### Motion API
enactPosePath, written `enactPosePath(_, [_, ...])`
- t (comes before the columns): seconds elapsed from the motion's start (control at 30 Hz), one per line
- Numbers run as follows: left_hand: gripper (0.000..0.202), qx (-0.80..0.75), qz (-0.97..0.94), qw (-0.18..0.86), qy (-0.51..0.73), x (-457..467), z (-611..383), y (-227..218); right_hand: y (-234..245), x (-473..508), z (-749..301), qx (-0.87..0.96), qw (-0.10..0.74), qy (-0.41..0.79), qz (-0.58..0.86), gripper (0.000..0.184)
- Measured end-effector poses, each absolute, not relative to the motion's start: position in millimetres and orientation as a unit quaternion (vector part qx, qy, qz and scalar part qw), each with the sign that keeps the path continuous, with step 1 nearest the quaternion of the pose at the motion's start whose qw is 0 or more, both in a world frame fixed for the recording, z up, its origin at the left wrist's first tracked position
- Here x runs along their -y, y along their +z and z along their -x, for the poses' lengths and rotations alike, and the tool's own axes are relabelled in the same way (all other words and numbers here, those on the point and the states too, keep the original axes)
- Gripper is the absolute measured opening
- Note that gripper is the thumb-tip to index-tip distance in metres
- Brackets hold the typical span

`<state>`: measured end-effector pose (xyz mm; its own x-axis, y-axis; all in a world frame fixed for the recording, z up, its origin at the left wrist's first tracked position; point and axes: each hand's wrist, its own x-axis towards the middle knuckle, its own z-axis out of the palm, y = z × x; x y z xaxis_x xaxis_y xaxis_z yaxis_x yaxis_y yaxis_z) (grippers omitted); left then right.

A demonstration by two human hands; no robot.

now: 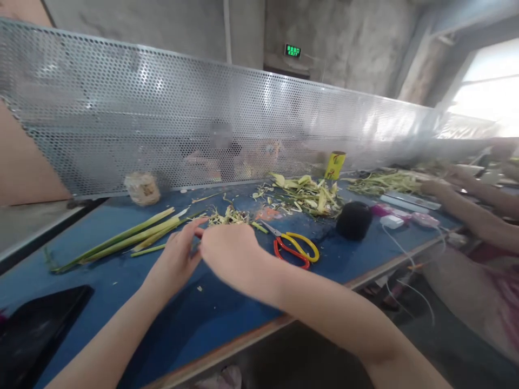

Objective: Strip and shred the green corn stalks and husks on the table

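The worktop (194,319) is backed along its far side by a perforated metal panel (162,108); its near left corner is taken up by a black tray-like object (48,324). Long stalks (133,237) are laid out whole to the left, just beyond the left hand (184,246); by the look of it these are left unworked. A broad heap of leafy pieces (310,194) is gathered on the right, near a yellow can (334,165); it is judged to be material already stripped or cut, so the work seems partly done.

The two hands are brought close together at the centre; the left is narrowly curled, thumb near fingers, while the fingers of the right hand (231,246) are hidden by its bent wrist; whether anything is held by either cannot be told. Scissors (279,234) with red and yellow handles are left unheld beside the right hand; a small clump of pale scraps (229,215) is seen just beyond both hands, partly covered by the right.
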<state>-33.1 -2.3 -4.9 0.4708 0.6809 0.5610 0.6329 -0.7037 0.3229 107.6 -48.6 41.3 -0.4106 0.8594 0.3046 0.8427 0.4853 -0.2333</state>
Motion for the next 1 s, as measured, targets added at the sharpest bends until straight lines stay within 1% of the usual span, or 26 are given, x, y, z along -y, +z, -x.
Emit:
enactPosePath(0.07, [0.039,-0.397,-0.829,0.090,0.383,4,31,-5,42,30,-120,0.810,0.229,0.012,0.539,0.012])
enactPosePath(0.13, [0.026,-0.416,-0.805,0.127,0.403,5,27,-5,37,14,-135,0.780,0.300,0.047,0.546,0.020])
enactPosePath(0.17, [0.025,-0.417,-0.791,0.158,0.420,5,25,-5,34,7,-141,0.771,0.348,0.069,0.529,0.018])
enactPosePath(0.2, [0.029,-0.415,-0.777,0.200,0.430,5,24,-5,31,2,-146,0.770,0.384,0.090,0.503,0.017])
enactPosePath(0.27, [0.033,-0.418,-0.731,0.275,0.464,5,22,-4,26,-2,-152,0.764,0.424,0.123,0.470,0.017])
enactPosePath(0.33, [0.036,-0.416,-0.691,0.324,0.495,4,21,-3,24,1,-154,0.773,0.412,0.163,0.453,0.021])
enactPosePath(0.4, [0.038,-0.409,-0.657,0.369,0.514,4,21,-3,22,6,-153,0.790,0.371,0.214,0.439,0.026])
enactPosePath(0.5, [0.040,-0.412,-0.627,0.403,0.525,4,22,-3,17,10,-149,0.801,0.334,0.266,0.420,0.022])
enactPosePath(0.6, [0.042,-0.407,-0.613,0.413,0.536,4,23,-4,10,7,-146,0.785,0.334,0.317,0.415,0.019])
enactPosePath(0.77, [0.045,-0.396,-0.580,0.453,0.549,5,24,-2,9,5,-146,0.744,0.345,0.398,0.412,0.019])
enactPosePath(0.9, [0.045,-0.387,-0.613,0.439,0.531,6,26,-1,12,5,-148,0.706,0.350,0.460,0.408,0.019])
enactPosePath(1.0, [0.041,-0.384,-0.625,0.430,0.527,4,26,-1,9,1,-149,0.684,0.353,0.497,0.400,0.022])
